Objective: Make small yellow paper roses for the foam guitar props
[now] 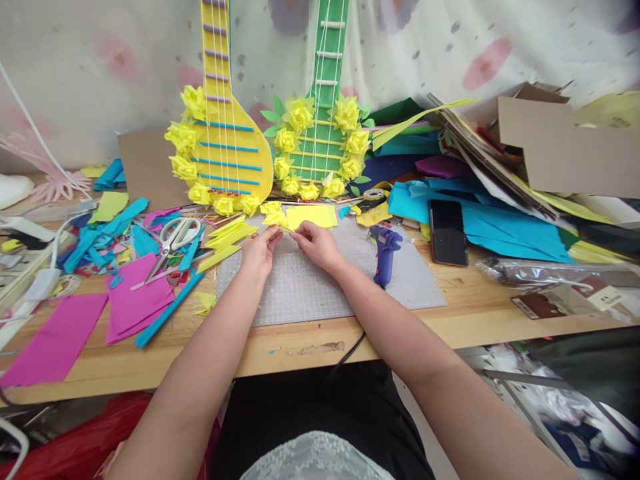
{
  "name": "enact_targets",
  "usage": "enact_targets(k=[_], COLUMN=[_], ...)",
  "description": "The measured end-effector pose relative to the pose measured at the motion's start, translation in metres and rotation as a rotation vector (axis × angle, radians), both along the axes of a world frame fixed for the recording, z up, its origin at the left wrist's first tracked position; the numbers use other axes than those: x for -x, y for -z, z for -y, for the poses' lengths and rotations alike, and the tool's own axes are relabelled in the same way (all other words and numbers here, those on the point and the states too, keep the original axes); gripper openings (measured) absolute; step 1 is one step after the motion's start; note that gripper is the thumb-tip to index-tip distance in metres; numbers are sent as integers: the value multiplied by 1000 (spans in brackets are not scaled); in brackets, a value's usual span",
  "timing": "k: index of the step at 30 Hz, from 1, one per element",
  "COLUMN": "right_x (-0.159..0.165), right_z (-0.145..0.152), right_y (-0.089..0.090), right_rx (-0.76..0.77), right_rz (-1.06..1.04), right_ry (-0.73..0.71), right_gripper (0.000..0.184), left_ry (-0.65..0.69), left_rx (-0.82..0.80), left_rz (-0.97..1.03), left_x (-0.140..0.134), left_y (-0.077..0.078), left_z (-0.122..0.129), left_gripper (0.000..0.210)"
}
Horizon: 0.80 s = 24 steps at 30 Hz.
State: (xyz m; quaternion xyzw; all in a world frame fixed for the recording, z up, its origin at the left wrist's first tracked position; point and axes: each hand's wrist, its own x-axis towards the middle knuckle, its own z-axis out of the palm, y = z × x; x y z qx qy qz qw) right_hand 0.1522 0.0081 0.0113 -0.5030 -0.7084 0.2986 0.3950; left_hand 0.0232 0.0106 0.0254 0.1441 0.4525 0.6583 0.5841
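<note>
My left hand (261, 248) and my right hand (316, 244) meet over the grey gridded cutting mat (305, 287). Both pinch a small piece of yellow paper (286, 229) between their fingertips; its exact shape is partly hidden. Just beyond the fingers is a crumpled yellow paper flower (273, 212), and I cannot tell whether it is joined to that piece. A flat stack of yellow paper (313, 216) lies behind my right hand. To the left of my left hand are folded yellow paper strips (227, 237). A blue glue gun (385, 252) rests on the mat at the right.
A yellow paper-craft lute (240, 160) and a green one (320, 143), both trimmed with yellow flowers, stand at the back. Scissors (173, 243), magenta sheets (137, 293) and blue scraps cover the left side. A phone (449, 232) and blue paper (500, 223) lie right.
</note>
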Motion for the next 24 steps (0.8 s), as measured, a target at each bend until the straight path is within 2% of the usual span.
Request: enact_targets(k=[4,8,14,24], right_x=[-1,-1,2,2], right_z=[0,-1,0,1], right_y=[-1,-1,0,2], right_rx=[23,50,98,66], right_rz=[0,-8,-49,-58], right_ry=[5,21,-43,-28], right_gripper=[21,20,20,20], left_ry=[-9,20,-42,-44], left_rx=[-24,-35,0,-34], left_rz=[-15,-20,-88,-47], left_x=[0,1,3,6], left_y=[2,2,0,6], left_z=[1,1,-2,-5], left_gripper=[28,24,25,26])
